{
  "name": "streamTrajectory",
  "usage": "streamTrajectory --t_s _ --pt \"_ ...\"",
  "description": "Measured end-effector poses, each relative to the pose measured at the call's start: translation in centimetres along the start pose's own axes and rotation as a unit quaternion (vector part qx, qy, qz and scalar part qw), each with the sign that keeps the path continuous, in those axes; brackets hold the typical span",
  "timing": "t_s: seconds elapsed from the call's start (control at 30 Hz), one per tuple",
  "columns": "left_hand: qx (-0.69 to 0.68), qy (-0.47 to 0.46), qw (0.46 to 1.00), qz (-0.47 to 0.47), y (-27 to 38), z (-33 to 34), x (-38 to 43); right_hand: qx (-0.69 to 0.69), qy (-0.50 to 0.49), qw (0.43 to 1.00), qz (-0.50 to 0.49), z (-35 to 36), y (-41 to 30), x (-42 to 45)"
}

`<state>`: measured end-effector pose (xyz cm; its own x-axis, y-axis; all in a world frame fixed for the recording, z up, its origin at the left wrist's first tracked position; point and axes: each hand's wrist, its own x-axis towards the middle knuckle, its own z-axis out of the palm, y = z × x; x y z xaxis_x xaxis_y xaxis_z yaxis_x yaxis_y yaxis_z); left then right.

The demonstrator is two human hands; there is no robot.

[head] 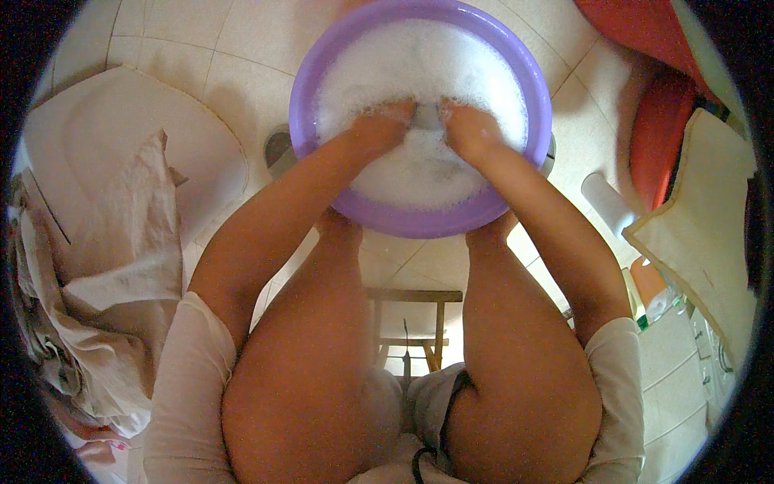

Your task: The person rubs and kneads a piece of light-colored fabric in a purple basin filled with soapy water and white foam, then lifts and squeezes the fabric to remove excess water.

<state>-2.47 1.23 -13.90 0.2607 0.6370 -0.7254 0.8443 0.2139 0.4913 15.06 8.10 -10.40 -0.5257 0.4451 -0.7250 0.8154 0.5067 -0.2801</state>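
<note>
A round purple plastic basin (417,227) stands on the tiled floor between my feet. White suds (417,72) cover the water in it. My left hand (387,124) reaches into the basin left of its middle, its fingers hidden under the foam. Just to the right, my right hand (471,130) is also sunk in the suds, only its back and wrist showing. Between the two hands a small greyish wet patch (427,115) shows; whether it is cloth or water I cannot tell. What either hand holds is hidden.
Crumpled light fabric (133,272) lies at the left, by a large pale rounded panel (199,145). On the right are a white cylinder (609,202), a red object (656,133), an orange item (650,281) and a pale board (701,199). A wooden stool (417,296) is beneath me.
</note>
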Motion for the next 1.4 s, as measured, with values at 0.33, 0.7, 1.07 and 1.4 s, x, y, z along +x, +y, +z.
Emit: streamTrajectory --t_s 0.33,0.7,1.07,1.4 --pt "0.041 -0.122 0.992 -0.013 -2.2 2.7 3.5 -0.032 -0.149 0.987 0.042 -1.3 -1.2 1.6" --pt "0.053 -0.157 0.986 -0.014 -3.1 3.4 5.4 -0.092 -0.207 0.974 0.015 5.0 2.0 6.6" --pt "0.069 -0.169 0.983 -0.016 -3.8 3.4 5.7 -0.083 -0.222 0.972 0.014 5.5 2.4 7.1" --pt "0.05 -0.128 0.99 -0.009 -4.5 3.2 4.8 -0.069 -0.206 0.976 0.008 5.3 3.6 6.5"
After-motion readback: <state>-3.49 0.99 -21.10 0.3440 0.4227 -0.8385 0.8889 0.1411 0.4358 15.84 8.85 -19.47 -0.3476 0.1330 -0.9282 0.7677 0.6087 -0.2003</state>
